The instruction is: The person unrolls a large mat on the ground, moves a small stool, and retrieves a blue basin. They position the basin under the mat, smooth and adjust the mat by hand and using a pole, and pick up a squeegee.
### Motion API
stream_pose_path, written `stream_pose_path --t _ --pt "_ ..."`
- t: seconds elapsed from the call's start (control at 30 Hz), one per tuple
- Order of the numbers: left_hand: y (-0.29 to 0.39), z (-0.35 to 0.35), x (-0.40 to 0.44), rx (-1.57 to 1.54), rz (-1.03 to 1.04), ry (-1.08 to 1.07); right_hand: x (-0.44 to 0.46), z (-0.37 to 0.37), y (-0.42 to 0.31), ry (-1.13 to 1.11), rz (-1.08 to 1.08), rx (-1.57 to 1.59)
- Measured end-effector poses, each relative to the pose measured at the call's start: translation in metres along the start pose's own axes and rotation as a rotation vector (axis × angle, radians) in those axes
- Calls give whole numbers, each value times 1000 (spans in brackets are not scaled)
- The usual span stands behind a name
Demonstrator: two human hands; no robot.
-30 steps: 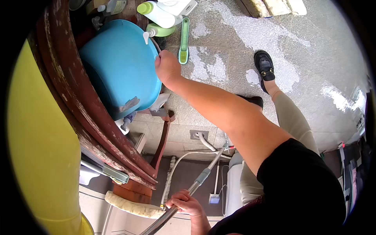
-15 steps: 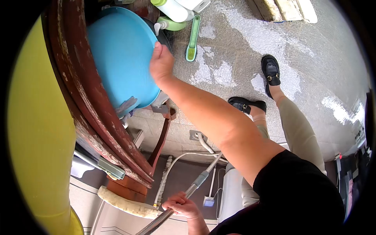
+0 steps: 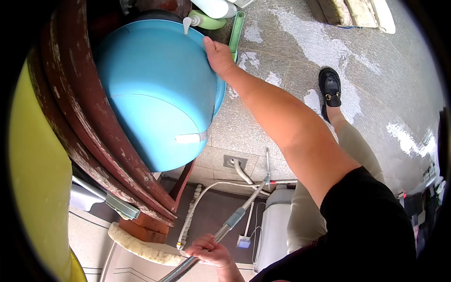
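The large blue basin [image 3: 150, 89] is tilted at the upper left, its outer side facing the camera with a pale strip of tape on it. My right hand [image 3: 220, 57] grips the basin's rim, thumb along the edge. Near the bottom, my left hand [image 3: 209, 250] is wrapped round a metal pole [image 3: 242, 209] with a grey joint. A green bottle with a white pump [image 3: 206, 21] stands beside the rim, and a green-handled brush [image 3: 237, 35] lies next to my right hand, partly hidden by it.
A curved, peeling red-brown wooden frame [image 3: 94, 108] borders the basin on the left. Beyond it is a large yellow object [image 3: 37, 178]. A hose [image 3: 211, 186] and a grey-white container [image 3: 275, 225] are below. Foam-like blocks [image 3: 350, 11] lie at the top right. My black shoe [image 3: 330, 87] is on the wet-looking floor.
My right hand has turned the basin over from showing its inside to showing its outer side, moving slightly right and up. One shoe has gone out of sight behind my arm. My left hand still holds the pole.
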State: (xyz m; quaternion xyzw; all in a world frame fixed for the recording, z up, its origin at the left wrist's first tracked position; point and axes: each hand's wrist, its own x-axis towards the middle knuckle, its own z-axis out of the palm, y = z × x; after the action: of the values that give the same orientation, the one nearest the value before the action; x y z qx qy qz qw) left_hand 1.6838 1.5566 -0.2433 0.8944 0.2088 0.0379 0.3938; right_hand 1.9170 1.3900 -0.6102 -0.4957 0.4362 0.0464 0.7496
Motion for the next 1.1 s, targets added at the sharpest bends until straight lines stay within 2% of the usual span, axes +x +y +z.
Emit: stream_pose_path --t 0.17,0.33,0.5,0.57,0.77,0.9,0.97,1.03,1.1 --pt "0 4 6 29 5 -3 20 -32 11 -57 86 12" --pt "2 13 13 29 -12 23 45 -42 20 -157 -53 6" --pt "4 20 17 45 -24 11 52 -78 14 -272 -64 -25" --pt "2 18 18 45 -6 14 53 -88 21 -370 -98 -167" --pt "10 17 17 13 -43 32 1 -139 15 -564 25 -362" --pt "29 4 12 -49 -5 3 -72 -198 -26 -433 94 -453" --pt "54 -5 13 -50 -20 31 -102 -235 -41 -352 108 -396" --pt "77 -19 16 -88 -14 72 -134 -273 -79 -207 43 -482" --pt "106 -30 21 -61 95 99 -165 -314 -121 -81 62 -371"
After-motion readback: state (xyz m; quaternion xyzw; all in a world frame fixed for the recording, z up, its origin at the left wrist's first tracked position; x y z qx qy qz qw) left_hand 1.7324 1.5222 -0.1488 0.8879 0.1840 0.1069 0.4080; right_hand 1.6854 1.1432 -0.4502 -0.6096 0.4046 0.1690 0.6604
